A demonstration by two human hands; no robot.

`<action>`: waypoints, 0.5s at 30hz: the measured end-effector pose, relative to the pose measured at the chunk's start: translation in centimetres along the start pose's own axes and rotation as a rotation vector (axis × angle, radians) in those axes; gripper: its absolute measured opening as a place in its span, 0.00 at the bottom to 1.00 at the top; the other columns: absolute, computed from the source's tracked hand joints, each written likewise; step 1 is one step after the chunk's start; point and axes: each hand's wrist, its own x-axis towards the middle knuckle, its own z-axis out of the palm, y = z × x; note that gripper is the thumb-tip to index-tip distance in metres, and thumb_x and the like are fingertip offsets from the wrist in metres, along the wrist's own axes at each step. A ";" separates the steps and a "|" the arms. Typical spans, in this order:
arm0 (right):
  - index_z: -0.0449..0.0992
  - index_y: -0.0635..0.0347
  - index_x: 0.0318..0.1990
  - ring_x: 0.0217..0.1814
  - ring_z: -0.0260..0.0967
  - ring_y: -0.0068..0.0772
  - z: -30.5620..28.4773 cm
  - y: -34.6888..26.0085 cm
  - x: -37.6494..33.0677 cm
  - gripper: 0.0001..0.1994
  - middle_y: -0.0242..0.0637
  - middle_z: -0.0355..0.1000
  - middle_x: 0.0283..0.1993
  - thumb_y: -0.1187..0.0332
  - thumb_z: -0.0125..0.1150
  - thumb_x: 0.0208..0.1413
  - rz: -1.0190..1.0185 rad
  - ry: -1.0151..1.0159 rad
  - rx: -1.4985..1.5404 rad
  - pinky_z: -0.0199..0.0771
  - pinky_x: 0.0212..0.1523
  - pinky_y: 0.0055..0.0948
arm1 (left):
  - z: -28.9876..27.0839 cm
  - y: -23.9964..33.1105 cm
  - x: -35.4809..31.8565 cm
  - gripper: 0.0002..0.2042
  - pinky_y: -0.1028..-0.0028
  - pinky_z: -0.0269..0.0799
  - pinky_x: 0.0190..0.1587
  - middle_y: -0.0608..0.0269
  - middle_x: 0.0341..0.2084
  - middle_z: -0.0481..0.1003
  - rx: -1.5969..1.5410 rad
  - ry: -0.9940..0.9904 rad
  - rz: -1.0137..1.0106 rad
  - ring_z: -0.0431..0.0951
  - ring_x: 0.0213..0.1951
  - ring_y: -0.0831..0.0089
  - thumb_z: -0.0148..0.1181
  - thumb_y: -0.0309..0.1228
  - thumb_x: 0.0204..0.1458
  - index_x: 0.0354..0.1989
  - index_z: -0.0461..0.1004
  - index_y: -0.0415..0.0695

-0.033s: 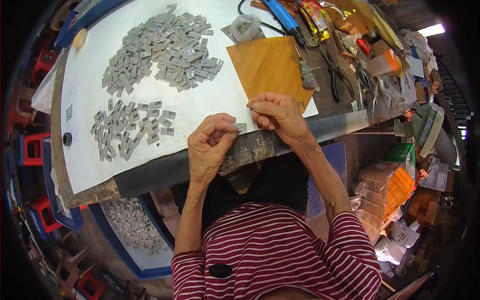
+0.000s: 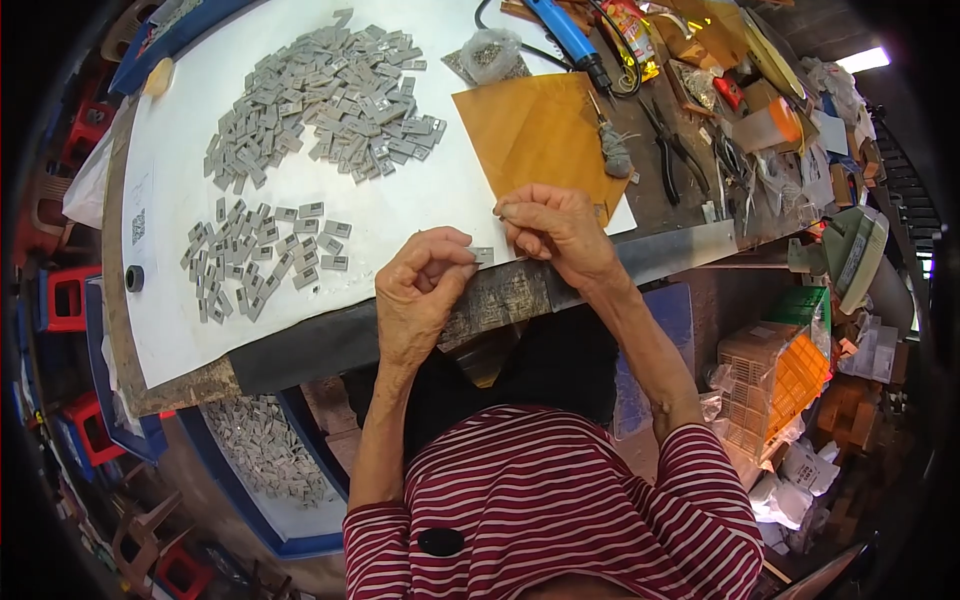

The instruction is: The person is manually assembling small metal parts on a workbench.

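Observation:
Near the table's front edge, my left hand [image 2: 425, 290] pinches a small grey rectangular piece [image 2: 484, 254] between thumb and fingers. To its right my right hand [image 2: 560, 235] is closed in a pinch, with a tiny dark tip at the fingertips; what it holds is too small to name. A loose group of similar grey pieces [image 2: 265, 255] lies on the white sheet [image 2: 400, 205] left of my hands. Farther back is a big heap of the same pieces [image 2: 320, 100]. Beyond my right hand lies a flat brown sheet [image 2: 535, 135].
A bag of small parts [image 2: 490, 60], a blue power screwdriver [image 2: 568, 40] with a cable, and black pliers [image 2: 672, 150] lie at the back right, among clutter. A blue-rimmed tray [image 2: 270, 455] of grey pieces is below the table at left. An orange crate [image 2: 795, 385] stands lower right.

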 end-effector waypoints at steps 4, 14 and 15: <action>0.72 0.69 0.32 0.13 0.55 0.12 0.2 -0.1 0.1 0.06 0.32 0.67 0.19 0.73 0.56 0.52 0.016 0.041 -0.035 0.53 0.14 0.12 | 0.0 0.0 -0.1 0.05 0.87 0.68 0.35 0.65 0.37 0.71 -0.002 -0.003 -0.036 0.73 0.34 0.83 0.55 0.13 0.45 0.30 0.73 0.34; 0.72 0.68 0.34 0.16 0.57 0.11 0.2 0.0 -0.1 0.07 0.32 0.68 0.21 0.72 0.56 0.52 -0.007 0.022 -0.133 0.52 0.15 0.11 | -0.2 -0.5 0.0 0.05 0.87 0.68 0.35 0.65 0.37 0.71 -0.053 -0.015 -0.034 0.73 0.34 0.83 0.55 0.14 0.46 0.30 0.73 0.34; 0.72 0.67 0.34 0.18 0.59 0.12 0.2 0.0 -0.1 0.07 0.31 0.69 0.22 0.71 0.57 0.52 -0.021 0.000 -0.134 0.54 0.16 0.11 | -0.2 -0.4 0.0 0.05 0.87 0.68 0.36 0.65 0.37 0.71 -0.057 -0.014 -0.023 0.73 0.35 0.83 0.55 0.14 0.46 0.30 0.73 0.34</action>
